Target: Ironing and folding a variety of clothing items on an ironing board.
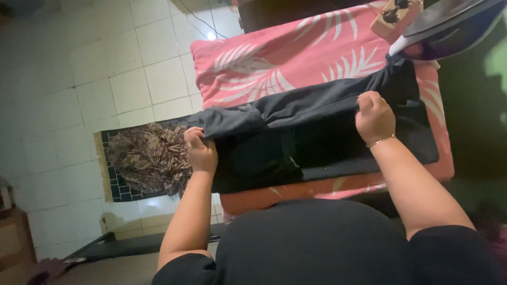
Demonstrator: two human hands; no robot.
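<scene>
Head view. Both hands grasp a dark garment (317, 134) spread across the centre of the frame on a pink ironing board cover (296, 58) printed with white palm leaves. The left hand (200, 150), at centre left, is clenched on the garment's bunched left edge; the right hand (375, 117), at centre right, wears a thin bracelet and is closed on a fold along the garment's upper edge. An iron (449, 26) rests at the upper right corner, just beside the garment. At lower left, a patterned brown cloth (150, 155) lies on a rug on the white tiled floor (79, 79).
</scene>
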